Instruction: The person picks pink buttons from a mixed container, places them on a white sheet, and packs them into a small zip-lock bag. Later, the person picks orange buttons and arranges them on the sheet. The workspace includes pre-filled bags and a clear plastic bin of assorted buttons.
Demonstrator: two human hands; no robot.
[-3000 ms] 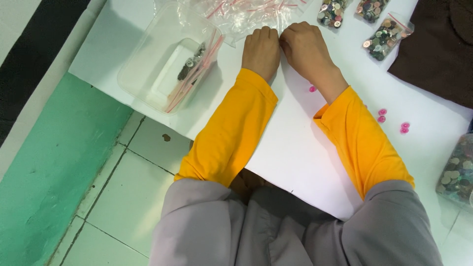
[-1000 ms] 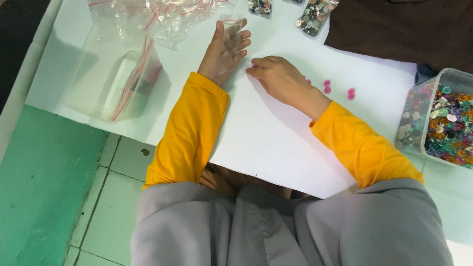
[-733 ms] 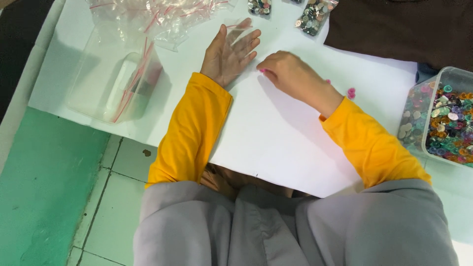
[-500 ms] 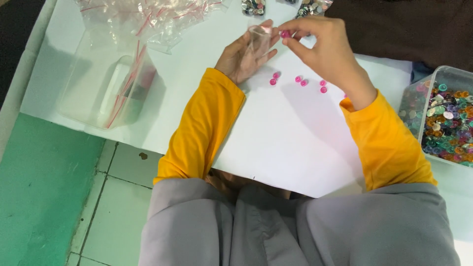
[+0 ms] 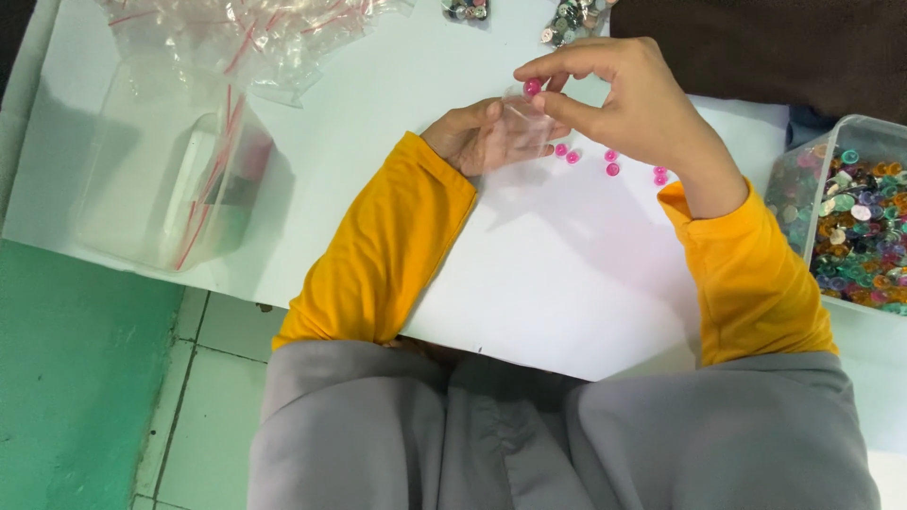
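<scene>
Our right hand (image 5: 628, 99) has lifted off the table (image 5: 586, 293); its fingertips now pinch a pink bead (image 5: 533, 87) above the small clear bag (image 5: 518, 132), seemingly gripped by our left hand (image 5: 477, 142) near the far edge.

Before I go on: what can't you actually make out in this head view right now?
- Small clear bag in the left hand: too transparent to tell whether its mouth is open or what is inside.
- Pink bead pinched by the right hand: too small to show its shape.
- Bead tub: cut off by the right edge.
- Clear container at left: contents blurred behind its wall.
- Bead packets: cut off by the top edge.
</scene>
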